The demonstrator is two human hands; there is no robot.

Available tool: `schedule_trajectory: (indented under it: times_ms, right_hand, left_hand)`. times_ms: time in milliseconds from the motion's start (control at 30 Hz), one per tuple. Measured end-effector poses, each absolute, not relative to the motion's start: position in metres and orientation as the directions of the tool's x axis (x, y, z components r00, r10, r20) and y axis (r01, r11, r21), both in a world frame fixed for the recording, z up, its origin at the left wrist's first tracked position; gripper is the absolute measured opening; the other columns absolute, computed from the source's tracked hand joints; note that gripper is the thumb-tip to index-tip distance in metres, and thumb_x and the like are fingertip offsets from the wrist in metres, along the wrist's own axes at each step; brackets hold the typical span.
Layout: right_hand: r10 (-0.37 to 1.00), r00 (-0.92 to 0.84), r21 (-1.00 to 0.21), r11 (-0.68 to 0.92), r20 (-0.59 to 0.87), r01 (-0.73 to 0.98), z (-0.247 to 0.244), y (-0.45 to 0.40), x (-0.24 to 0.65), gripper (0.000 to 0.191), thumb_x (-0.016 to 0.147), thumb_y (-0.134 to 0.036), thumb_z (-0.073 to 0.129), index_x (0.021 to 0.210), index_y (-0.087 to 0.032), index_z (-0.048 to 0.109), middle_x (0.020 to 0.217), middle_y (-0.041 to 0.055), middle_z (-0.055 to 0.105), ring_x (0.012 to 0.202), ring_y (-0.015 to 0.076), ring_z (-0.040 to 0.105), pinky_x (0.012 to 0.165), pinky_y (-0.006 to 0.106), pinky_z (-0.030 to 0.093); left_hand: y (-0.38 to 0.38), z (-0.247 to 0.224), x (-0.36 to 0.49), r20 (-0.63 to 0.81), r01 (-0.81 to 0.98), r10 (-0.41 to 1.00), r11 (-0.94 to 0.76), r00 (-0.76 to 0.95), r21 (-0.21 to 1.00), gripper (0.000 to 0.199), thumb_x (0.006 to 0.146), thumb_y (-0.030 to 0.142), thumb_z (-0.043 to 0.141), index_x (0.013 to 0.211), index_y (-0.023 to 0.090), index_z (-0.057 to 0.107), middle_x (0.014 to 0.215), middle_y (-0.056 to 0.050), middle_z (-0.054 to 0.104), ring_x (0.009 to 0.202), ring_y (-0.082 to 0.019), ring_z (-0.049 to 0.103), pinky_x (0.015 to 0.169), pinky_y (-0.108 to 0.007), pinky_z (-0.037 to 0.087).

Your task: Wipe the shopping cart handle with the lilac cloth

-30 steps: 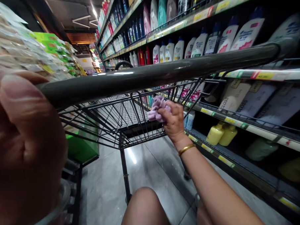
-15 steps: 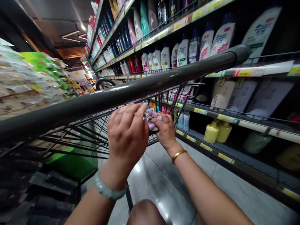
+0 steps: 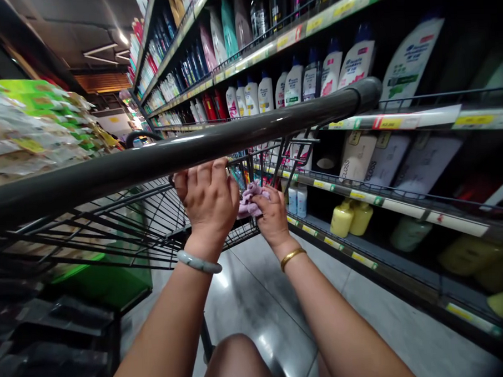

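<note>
A dark grey cart handle (image 3: 232,128) crosses the view, with the black wire basket (image 3: 153,231) behind and below it. My left hand (image 3: 210,198) is raised just under the handle at the basket's near side, its back to the camera and its fingertips hidden. Whether it grips the basket or handle cannot be made out. A crumpled light purple cloth (image 3: 252,199) is pinched in my right hand (image 3: 272,212), just right of my left hand. Part of the cloth reaches toward my left hand.
Shelves of shampoo bottles (image 3: 292,86) run along the right, with yellow pump bottles (image 3: 342,219) lower down. Stacked packages (image 3: 36,125) and a green bin (image 3: 109,283) stand at the left. Grey floor tiles (image 3: 247,288) lie below.
My left hand has moved left and up toward the handle, away from the cloth. More of the cloth shows between the hands. The view has shifted slightly, moving the shelves left.
</note>
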State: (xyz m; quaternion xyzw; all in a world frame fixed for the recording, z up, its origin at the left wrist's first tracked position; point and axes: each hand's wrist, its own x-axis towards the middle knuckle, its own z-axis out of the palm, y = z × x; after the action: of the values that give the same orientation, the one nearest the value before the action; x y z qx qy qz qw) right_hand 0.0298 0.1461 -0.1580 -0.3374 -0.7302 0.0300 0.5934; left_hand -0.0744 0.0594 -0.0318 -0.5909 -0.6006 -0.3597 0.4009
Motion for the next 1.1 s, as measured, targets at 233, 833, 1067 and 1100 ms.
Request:
schedule_trajectory:
  times_ms: [233,833,1067,1100]
  right_hand:
    - [0.404,0.162,-0.430,0.773,0.900,0.465,-0.099,0.143,0.060,0.034,0.091,-0.013,0.061,0.118,-0.029,0.074,0.140,0.0086,0.056,0.126,0.0276,0.054,0.109,0.047,0.050]
    - [0.489,0.030,-0.464,0.805,0.872,0.370,-0.119,0.124,0.019,0.043,0.088,-0.006,0.060,0.123,-0.026,0.073,0.144,0.0119,0.051,0.138,0.0287,0.051,0.120,0.049,0.044]
    - [0.579,0.087,-0.568,0.743,0.811,0.354,-0.140,0.119,-0.005,0.044,0.083,-0.001,0.057,0.117,-0.022,0.075,0.139,0.0145,0.052,0.136,0.0288,0.052,0.117,0.046,0.047]
    - [0.538,0.078,-0.530,0.777,0.839,0.341,-0.129,0.114,-0.006,0.042,0.085,-0.004,0.059,0.119,-0.024,0.074,0.141,0.0138,0.051,0.138,0.0287,0.052,0.119,0.046,0.046]
  left_hand:
    - [0.061,-0.033,-0.068,0.904,0.997,0.426,0.078,-0.030,-0.004,0.040,0.097,0.031,0.051,0.130,0.017,0.068,0.125,-0.016,0.069,0.124,-0.035,0.058,0.120,-0.057,0.029]
    - [0.057,-0.033,-0.069,0.892,0.997,0.451,0.047,0.028,-0.056,0.047,0.098,0.025,0.046,0.140,0.017,0.066,0.136,-0.014,0.071,0.127,-0.033,0.060,0.122,-0.052,0.027]
    - [0.030,-0.022,-0.093,0.811,0.974,0.540,-0.139,0.224,-0.177,0.055,0.099,0.018,0.038,0.151,0.015,0.056,0.149,-0.012,0.064,0.141,-0.025,0.057,0.127,-0.046,0.029]
    - [0.020,-0.024,-0.099,0.810,0.969,0.532,-0.159,0.245,-0.189,0.054,0.099,0.017,0.039,0.151,0.017,0.056,0.149,-0.011,0.065,0.141,-0.023,0.057,0.127,-0.045,0.031]
